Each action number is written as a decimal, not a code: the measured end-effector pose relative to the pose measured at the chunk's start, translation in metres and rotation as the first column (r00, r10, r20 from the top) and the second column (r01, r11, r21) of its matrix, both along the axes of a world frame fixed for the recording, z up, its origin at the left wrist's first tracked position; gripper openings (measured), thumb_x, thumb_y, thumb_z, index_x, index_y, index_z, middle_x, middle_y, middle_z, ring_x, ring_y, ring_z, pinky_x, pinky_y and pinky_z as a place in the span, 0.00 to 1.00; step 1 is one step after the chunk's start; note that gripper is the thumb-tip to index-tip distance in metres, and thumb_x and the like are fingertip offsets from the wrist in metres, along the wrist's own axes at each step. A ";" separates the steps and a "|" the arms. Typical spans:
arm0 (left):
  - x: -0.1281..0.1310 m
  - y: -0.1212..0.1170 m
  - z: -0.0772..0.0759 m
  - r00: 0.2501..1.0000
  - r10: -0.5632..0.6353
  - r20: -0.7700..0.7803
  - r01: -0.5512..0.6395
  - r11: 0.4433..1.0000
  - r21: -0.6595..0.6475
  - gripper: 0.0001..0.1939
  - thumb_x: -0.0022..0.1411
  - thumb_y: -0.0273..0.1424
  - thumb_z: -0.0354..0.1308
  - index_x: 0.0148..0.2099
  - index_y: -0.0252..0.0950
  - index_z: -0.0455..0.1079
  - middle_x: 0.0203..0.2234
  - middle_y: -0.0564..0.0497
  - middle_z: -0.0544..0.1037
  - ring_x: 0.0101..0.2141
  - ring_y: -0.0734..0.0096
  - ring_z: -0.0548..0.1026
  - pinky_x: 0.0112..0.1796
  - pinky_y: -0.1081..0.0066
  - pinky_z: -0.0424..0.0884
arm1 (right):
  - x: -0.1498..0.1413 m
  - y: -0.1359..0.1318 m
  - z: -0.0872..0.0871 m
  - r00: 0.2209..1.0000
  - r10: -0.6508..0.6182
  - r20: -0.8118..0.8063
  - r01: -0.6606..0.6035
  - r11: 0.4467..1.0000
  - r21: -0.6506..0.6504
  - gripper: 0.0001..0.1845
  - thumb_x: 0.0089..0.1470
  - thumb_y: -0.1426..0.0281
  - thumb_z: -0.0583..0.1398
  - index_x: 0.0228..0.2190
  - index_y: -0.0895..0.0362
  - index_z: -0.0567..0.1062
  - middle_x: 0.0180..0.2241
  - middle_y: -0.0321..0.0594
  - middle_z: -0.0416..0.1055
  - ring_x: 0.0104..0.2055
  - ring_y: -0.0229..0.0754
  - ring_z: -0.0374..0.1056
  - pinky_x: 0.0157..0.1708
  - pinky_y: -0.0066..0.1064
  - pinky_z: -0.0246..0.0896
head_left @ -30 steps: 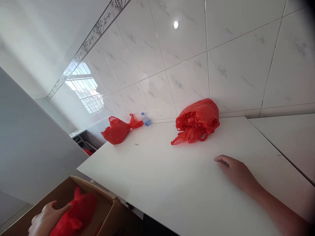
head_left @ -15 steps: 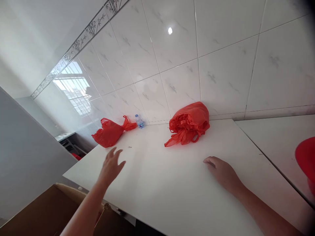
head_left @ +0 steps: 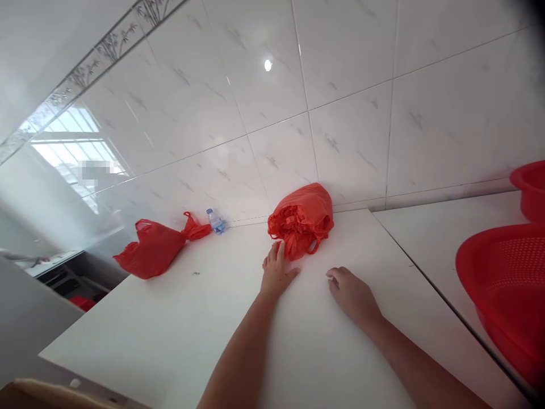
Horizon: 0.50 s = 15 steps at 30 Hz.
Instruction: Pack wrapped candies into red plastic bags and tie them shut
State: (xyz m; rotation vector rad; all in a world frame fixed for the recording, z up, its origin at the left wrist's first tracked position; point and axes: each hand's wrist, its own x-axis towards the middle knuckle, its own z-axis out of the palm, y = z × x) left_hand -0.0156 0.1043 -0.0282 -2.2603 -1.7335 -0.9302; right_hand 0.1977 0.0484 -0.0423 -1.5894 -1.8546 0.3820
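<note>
A crumpled red plastic bag [head_left: 309, 207] leans against the tiled wall, its loose mouth spread toward me on the white table [head_left: 170, 324]. Over the near left edge of that mouth lies my left hand [head_left: 277, 275], fingers stretched and thumb apart; it grips nothing, and I cannot tell how firmly it touches the plastic. My right hand [head_left: 355, 295] is just to the right and nearer, fingers curled loosely together, nothing visible in them, apart from the bag.
Farther left stand another red plastic bag [head_left: 155, 250], a small red bag [head_left: 196, 228] and a water bottle [head_left: 216, 221] by the wall. A red perforated basket [head_left: 481, 272] and a second red basket [head_left: 532, 196] are at right. A cardboard edge [head_left: 42, 392] shows bottom left.
My left hand has moved right, from near the left bag to the crumpled bag's mouth. The view has turned right, bringing more of the red baskets in. My right hand stays similarly curled.
</note>
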 end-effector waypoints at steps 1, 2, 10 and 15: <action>0.006 0.003 -0.002 1.000 0.017 0.022 -0.017 1.000 0.006 0.43 0.55 0.42 0.57 0.66 0.40 0.40 0.61 0.38 0.55 0.59 0.53 0.56 0.54 0.51 0.57 | -0.003 0.004 -0.001 0.999 0.001 0.050 -0.003 0.999 0.046 0.13 0.54 0.71 0.50 0.39 0.53 0.71 0.39 0.38 0.70 0.30 0.37 0.66 0.27 0.27 0.55; 0.011 0.005 -0.003 0.999 0.022 0.027 -0.022 1.000 0.015 0.43 0.55 0.43 0.57 0.66 0.40 0.39 0.60 0.38 0.57 0.58 0.54 0.58 0.54 0.50 0.56 | -0.007 0.009 -0.002 0.996 0.005 0.094 -0.014 0.996 0.091 0.14 0.53 0.72 0.51 0.41 0.54 0.71 0.40 0.40 0.69 0.32 0.38 0.66 0.29 0.28 0.56; 0.016 0.009 -0.004 1.000 0.015 0.002 -0.015 0.944 0.330 0.33 0.62 0.36 0.51 0.65 0.36 0.43 0.61 0.36 0.53 0.61 0.54 0.52 0.55 0.50 0.55 | -0.044 0.061 -0.003 0.990 0.003 0.139 -0.023 0.989 0.145 0.31 0.53 0.73 0.52 0.59 0.63 0.55 0.59 0.51 0.54 0.56 0.49 0.55 0.50 0.37 0.52; 0.031 0.020 -0.003 0.993 0.001 -0.122 0.044 0.930 0.366 0.27 0.63 0.25 0.46 0.63 0.39 0.52 0.64 0.41 0.48 0.63 0.52 0.44 0.57 0.48 0.52 | -0.047 0.072 0.001 0.987 0.088 0.135 -0.105 0.987 0.125 0.31 0.54 0.72 0.51 0.59 0.64 0.54 0.58 0.52 0.58 0.60 0.52 0.50 0.54 0.40 0.45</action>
